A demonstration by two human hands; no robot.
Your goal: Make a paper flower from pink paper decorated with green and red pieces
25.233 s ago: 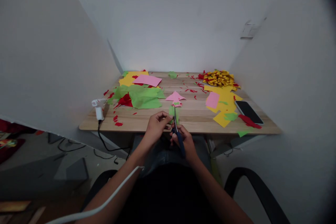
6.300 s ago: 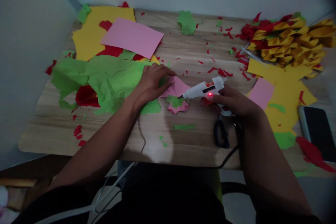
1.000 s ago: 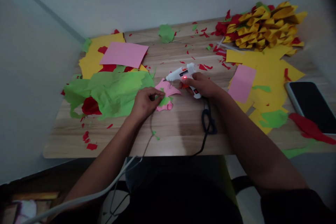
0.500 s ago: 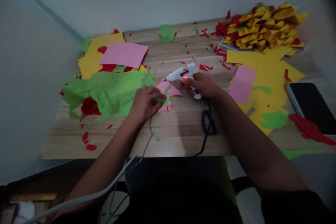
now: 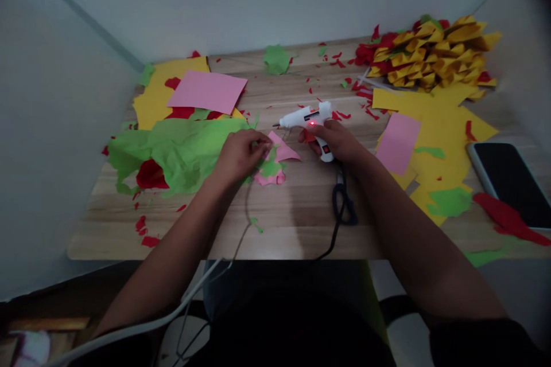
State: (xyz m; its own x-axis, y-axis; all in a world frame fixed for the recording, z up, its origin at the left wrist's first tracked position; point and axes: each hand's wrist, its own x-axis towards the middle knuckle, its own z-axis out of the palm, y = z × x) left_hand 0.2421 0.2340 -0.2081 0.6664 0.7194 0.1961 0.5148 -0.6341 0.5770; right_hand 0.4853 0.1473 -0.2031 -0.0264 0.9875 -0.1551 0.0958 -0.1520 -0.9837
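My right hand (image 5: 338,139) is wrapped around the grip of a white glue gun (image 5: 307,117), whose red light is lit and whose nozzle points left. Below that nozzle lie a pink paper piece (image 5: 284,149) and a green paper cutout (image 5: 271,166), with curled pink paper (image 5: 278,176) at the near side. My left hand (image 5: 241,155) is at their left edge, thumb and fingers pinched together. What sits between those fingertips is too small to make out. The nozzle is a little above and right of them.
Crumpled green paper (image 5: 185,149) lies left, near a pink sheet (image 5: 209,92). Folded yellow paper pieces (image 5: 434,57) are heaped back right. A phone (image 5: 510,180) rests at the right, partly under red paper (image 5: 503,215). The black cord (image 5: 333,241) runs over the front edge.
The glue gun and my right hand have shifted slightly right, away from the paper. My left fingers have moved up and back a little, uncovering more of the green cutout.
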